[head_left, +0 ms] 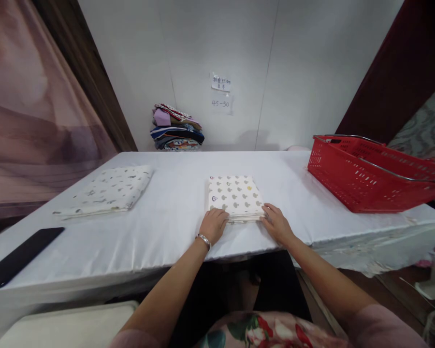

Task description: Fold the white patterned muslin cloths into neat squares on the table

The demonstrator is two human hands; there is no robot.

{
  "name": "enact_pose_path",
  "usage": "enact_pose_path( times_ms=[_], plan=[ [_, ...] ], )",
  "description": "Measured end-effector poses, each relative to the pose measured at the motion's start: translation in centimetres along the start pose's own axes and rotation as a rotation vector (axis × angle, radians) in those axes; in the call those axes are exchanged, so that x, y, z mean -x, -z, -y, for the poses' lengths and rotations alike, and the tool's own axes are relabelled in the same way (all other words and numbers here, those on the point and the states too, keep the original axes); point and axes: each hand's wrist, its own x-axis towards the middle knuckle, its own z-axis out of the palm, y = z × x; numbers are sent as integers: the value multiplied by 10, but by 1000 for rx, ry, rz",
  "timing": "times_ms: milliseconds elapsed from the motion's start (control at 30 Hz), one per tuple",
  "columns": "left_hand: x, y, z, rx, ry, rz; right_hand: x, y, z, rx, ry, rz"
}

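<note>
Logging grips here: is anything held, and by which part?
The middle folded cloth: left hand at its near left corner, right hand at its near right; firm grip can't be told.

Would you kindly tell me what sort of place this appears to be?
Probably an indoor fabric-handling workspace: a folded printed cloth lies on a white-draped table, a pile of fabrics sits by the wall, and a handwritten sign is posted there.

A numbered wall notice [222, 104] and draped table [170, 217] suggest a workroom.
</note>
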Motion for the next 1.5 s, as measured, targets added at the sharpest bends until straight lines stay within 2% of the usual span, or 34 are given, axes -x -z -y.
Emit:
enact_pose_path(
  times_ms=[333,667,867,1000,1100,1233,1367,1500],
  plan=[
    [0,0,0,9,31,6,0,-6,-11,-198,-57,16],
    [1,-1,1,12,33,-2,-6,-6,11,-44,-182,-70],
    [0,1,0,18,27,25,-14,-1,17,41,-88,-144],
    [0,1,-1,32,39,28,-14,-2,11,191,-134,-26],
    [0,0,0,41,37,22,-11,-1,8,236,-124,17],
    [3,2,0,34,61,-14,-7,2,7,220,-108,24],
    [7,7,1,14,162,-55,-5,5,1,127,-83,33],
    [9,8,1,43,177,-44,-6,11,-1,79,15,19]
  ],
)
